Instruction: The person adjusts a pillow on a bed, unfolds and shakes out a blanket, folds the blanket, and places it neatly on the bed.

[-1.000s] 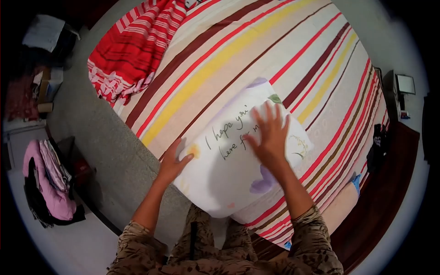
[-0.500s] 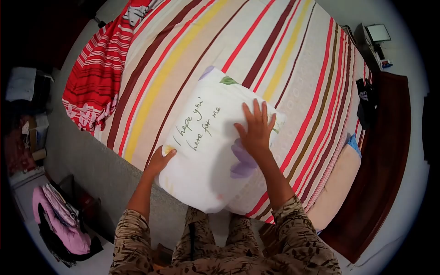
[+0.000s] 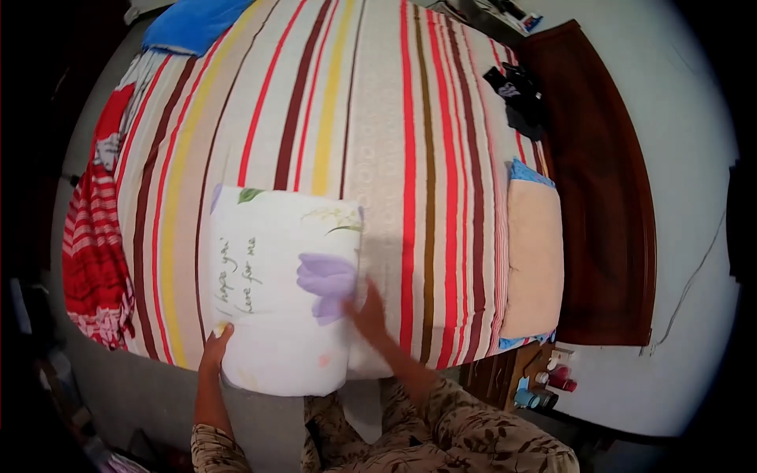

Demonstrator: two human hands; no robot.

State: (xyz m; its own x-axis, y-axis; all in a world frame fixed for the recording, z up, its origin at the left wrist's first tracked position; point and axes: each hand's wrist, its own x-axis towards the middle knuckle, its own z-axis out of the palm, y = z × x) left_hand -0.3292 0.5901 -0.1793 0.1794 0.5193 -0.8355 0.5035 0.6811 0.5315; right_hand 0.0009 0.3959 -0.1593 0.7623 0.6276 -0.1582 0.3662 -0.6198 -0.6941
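Note:
A white folded sheet (image 3: pixel 276 347) lies near the bed's front edge. It has purple tulips, green leaves and handwriting-style lettering printed on it. My left hand (image 3: pixel 215 347) grips its near left edge, thumb on top and the other fingers hidden beneath. By the right edge of the sheet is my right hand (image 3: pixel 367 310), smeared by motion. Whether its fingers touch the cloth I cannot tell. Under the sheet spreads a striped bedspread (image 3: pixel 315 94) in white, red, maroon and yellow.
A beige pillow (image 3: pixel 536 252) rests at the right by the dark wooden headboard (image 3: pixel 603 189). Black items (image 3: pixel 516 98) lie beyond it. Red striped cloth (image 3: pixel 98 252) hangs over the left side, and blue fabric (image 3: pixel 193 27) lies at the far left corner. Small bottles (image 3: pixel 544 382) stand on a bedside cabinet.
My view has turned toward the headboard, so the bed appears rotated. My right hand has gone from lying flat with spread fingers on the sheet to its right edge. My left hand keeps its place.

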